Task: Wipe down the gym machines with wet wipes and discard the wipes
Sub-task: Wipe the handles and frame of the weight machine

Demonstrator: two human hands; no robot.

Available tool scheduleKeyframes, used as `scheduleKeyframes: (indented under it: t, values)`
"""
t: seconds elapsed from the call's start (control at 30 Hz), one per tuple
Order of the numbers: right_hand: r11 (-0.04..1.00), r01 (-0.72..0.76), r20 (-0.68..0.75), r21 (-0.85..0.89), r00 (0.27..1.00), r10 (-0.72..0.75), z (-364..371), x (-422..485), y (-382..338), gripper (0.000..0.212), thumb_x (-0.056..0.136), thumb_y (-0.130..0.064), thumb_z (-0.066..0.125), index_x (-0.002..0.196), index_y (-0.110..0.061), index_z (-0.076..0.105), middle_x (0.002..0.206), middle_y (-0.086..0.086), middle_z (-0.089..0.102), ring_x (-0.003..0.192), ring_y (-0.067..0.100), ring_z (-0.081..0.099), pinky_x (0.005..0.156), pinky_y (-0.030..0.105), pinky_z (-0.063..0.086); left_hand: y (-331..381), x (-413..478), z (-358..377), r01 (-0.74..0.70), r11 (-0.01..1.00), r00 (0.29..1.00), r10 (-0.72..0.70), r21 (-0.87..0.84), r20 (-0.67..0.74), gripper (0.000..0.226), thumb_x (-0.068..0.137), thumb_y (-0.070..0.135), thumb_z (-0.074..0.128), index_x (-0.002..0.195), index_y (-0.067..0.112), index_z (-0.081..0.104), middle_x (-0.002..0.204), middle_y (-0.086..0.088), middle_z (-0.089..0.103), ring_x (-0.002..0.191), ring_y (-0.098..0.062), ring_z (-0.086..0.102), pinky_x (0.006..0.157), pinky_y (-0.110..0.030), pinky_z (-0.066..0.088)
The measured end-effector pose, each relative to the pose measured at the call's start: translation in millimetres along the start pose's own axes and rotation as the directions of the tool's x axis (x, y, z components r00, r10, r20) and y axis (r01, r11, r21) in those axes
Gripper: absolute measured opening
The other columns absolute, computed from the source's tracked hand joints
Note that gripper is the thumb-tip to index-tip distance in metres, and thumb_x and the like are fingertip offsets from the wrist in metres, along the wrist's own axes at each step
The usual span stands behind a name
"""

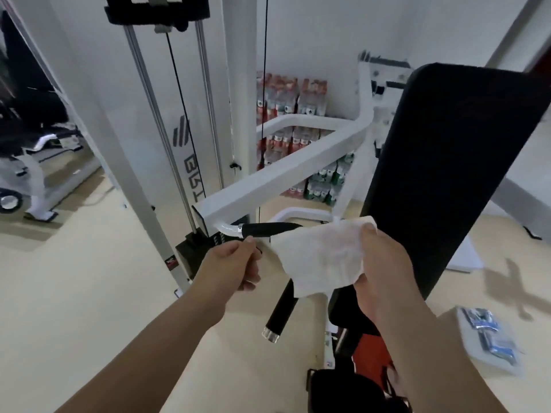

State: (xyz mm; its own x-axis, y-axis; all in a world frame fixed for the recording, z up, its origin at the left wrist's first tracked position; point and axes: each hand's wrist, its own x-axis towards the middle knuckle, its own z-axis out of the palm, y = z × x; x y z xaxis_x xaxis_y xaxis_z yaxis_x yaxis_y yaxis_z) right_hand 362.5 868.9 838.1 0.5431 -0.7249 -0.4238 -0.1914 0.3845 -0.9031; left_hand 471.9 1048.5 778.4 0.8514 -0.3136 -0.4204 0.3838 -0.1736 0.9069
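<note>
Beige floor [74,278] below; right fingers [369,237] pinch wipe [319,259].

Stacked bottle packs [286,96] line the far wall [313,34]; a treadmill [35,144] stands at left.

Centre-left, grey letters run down the gym machine's panel [189,171], roughly "BRT", under a striped logo [181,133]; the labels on the bottle packs [286,96] are too blurred to read.

One wide-angle view from the person's head, tilted forward and down. The left hand [231,265] and right hand [383,263] sit close to the lens at centre; the machine arm [283,172] lies just beyond, toward twelve o'clock.
</note>
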Motion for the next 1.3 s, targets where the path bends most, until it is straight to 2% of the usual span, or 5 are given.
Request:
scheduleKeyframes:
  t: [0.2,0.4,0.57,1.0,1.3]
  values:
    - [0.455,0.749,0.289,-0.481,0.626,-0.725,38.7,35.4,-8.4,0.026,0.111,-0.028,0.037,0.100,-0.021,0.060,0.093,-0.009,0.065,0.083,-0.009,0.056,0.078,0.009,0.045,34.2,50.4,-9.0,-0.172,0.974,0.982,0.180,0.144,-0.047,0.031,0.103,0.029,0.056,0.091,0.005,0.071,0.068,-0.009,0.068,0.065,-0.023,0.064,0.071,-0.039,0.059]
    - [-0.277,0.683,0.731,-0.676,0.668,-0.137,89.0,79.5,71.1,0.085,0.093,-0.070,0.016,0.162,-0.019,0.022,0.170,0.006,0.018,0.156,0.035,0.014,0.127,0.054,-0.001,30.9,108.5,-49.2,-0.488,0.595,0.801,0.596,0.639,0.056,0.009,0.097,0.031,0.061,0.094,0.025,0.066,0.089,0.009,0.067,0.083,-0.006,0.062,0.075,-0.032,0.054]
    - [-0.117,0.676,0.686,-0.727,0.712,-0.148,114.1,87.1,63.9,0.056,0.107,-0.053,0.029,0.156,-0.028,0.036,0.155,-0.006,0.043,0.140,0.023,0.038,0.117,0.043,0.022,29.6,165.9,-84.1,-0.568,0.114,0.752,0.474,0.815,0.458,0.068,0.080,0.036,0.069,0.143,0.025,0.045,0.140,0.001,0.044,0.123,-0.024,0.044,0.103,-0.041,0.044]
    - [-0.398,0.364,0.326,-0.842,0.931,0.162,176.8,122.8,40.0,0.014,0.079,-0.032,0.068,0.090,-0.024,0.064,0.085,-0.006,0.063,0.072,0.019,0.065,0.063,0.030,0.045,41.6,225.6,-70.7,-0.596,0.254,0.796,0.312,0.761,0.519,0.089,0.087,0.043,0.060,0.159,0.035,0.008,0.139,0.000,0.050,0.108,-0.024,0.059,0.079,-0.037,0.052]
    - [-0.428,0.176,0.391,-0.887,0.780,-0.488,192.6,99.0,126.7,0.021,0.069,-0.009,0.069,0.082,-0.018,0.056,0.074,0.001,0.044,0.073,0.027,0.049,0.078,0.040,0.040,37.3,225.9,-71.3,-0.608,0.248,0.780,0.364,0.754,0.509,0.084,0.087,0.044,0.058,0.155,0.033,0.011,0.128,-0.002,0.055,0.100,-0.027,0.060,0.076,-0.042,0.055]
